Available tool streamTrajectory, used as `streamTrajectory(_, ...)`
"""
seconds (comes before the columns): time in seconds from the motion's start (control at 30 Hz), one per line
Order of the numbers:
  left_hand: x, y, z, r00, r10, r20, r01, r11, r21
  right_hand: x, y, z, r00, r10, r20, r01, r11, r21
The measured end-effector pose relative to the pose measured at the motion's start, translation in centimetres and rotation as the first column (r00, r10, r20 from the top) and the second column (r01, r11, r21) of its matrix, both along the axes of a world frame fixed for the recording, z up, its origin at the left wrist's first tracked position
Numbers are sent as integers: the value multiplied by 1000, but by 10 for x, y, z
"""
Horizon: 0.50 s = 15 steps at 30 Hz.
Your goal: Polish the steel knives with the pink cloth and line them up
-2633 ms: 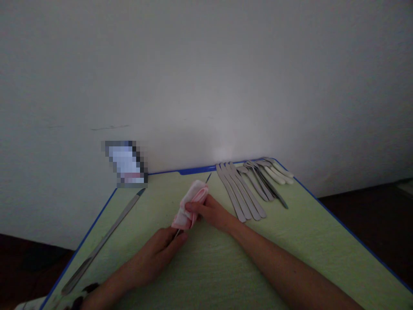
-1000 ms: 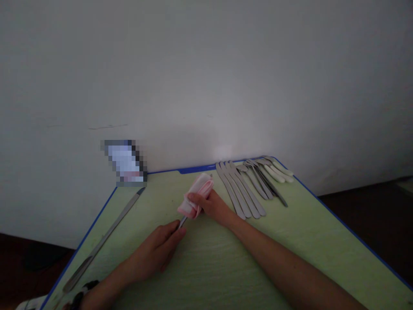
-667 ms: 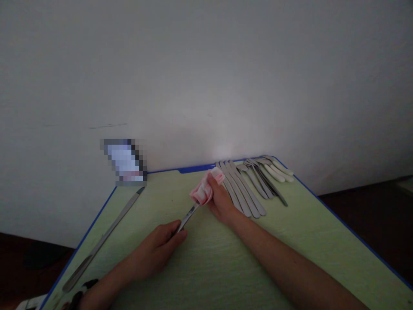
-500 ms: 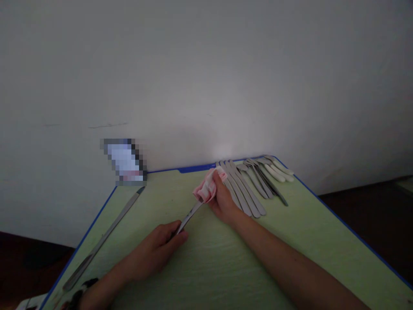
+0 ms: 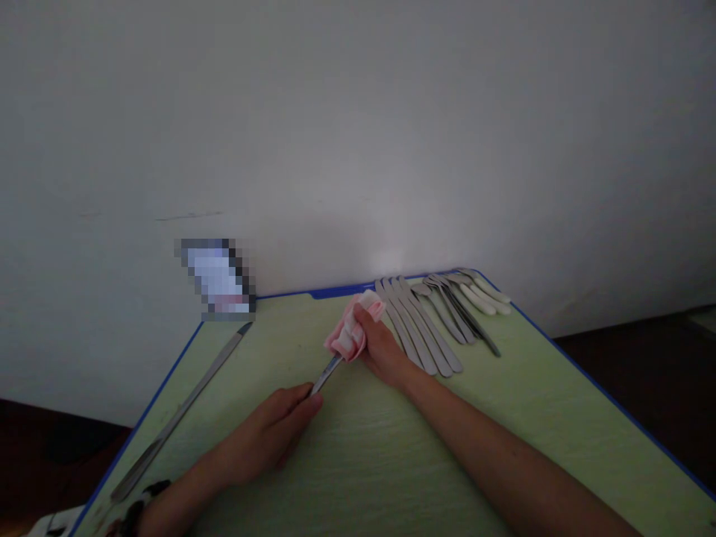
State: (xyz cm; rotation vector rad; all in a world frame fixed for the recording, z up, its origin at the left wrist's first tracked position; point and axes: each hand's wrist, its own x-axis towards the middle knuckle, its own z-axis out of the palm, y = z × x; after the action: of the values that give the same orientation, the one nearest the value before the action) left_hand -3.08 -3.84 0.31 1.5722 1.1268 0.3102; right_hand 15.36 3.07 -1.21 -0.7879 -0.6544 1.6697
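Note:
My left hand [image 5: 277, 429] is closed around one end of a metal table knife [image 5: 325, 374], low over the middle of the table. The knife slants up and to the right, and its far end is hidden inside a crumpled pink and white cloth [image 5: 352, 332]. Wrapped over that cloth is my right hand [image 5: 380, 347], squeezing it around the knife. Just right of this hand lie several metal knives [image 5: 422, 335] side by side, handles toward me.
Several spoons [image 5: 447, 309] and white-handled cutlery [image 5: 481, 294] lie at the back right of the green table [image 5: 358, 470]. Long metal cutlery [image 5: 184, 406] lies along the left edge. A blurred-out phone [image 5: 218, 280] leans at the back left, by the wall [image 5: 358, 134].
My right hand and the cloth have slid down the knife toward my left hand, so less metal shows between them. My left hand has barely moved.

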Motion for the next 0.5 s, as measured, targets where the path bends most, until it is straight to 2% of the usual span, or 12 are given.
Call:
streamTrajectory(0.2,4,2,10,997,-56,-61,59,997,42,0,0,-2,999,-27,-16,27,1000,-3)
streamTrajectory(0.4,3,3,9,996,-64,-67,66,997,28,2,5,-5,983,-98,-154,90,994,-58)
streamTrajectory(0.5,2,3,9,996,-72,-53,74,996,51,3,5,-5,977,-120,-177,117,993,-29)
